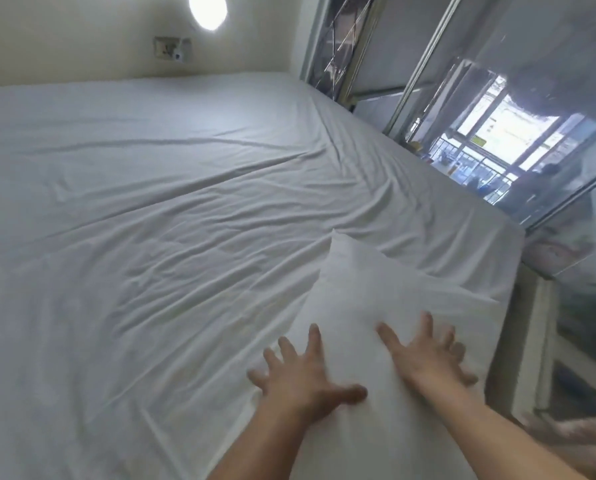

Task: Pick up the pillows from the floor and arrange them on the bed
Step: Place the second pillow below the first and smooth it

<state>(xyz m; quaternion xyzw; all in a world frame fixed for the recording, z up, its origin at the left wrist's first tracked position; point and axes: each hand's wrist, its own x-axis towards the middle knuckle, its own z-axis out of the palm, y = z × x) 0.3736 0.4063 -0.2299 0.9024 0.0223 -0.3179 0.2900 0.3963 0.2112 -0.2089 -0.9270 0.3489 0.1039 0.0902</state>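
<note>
A white pillow (376,292) lies on the bed (151,202) near its right front corner, one corner pointing toward the far side. My left hand (300,375) rests flat on the pillow's left edge with fingers spread. On the pillow's right part lies my right hand (428,355), also flat with fingers apart. Neither hand grips anything. The bed is covered by a wrinkled white sheet. No other pillow shows in the head view.
A mirrored sliding wardrobe (497,98) runs along the bed's right side, with a narrow gap of floor (573,382) beside it. A wall socket (172,51) and a round lamp (208,10) are on the far wall.
</note>
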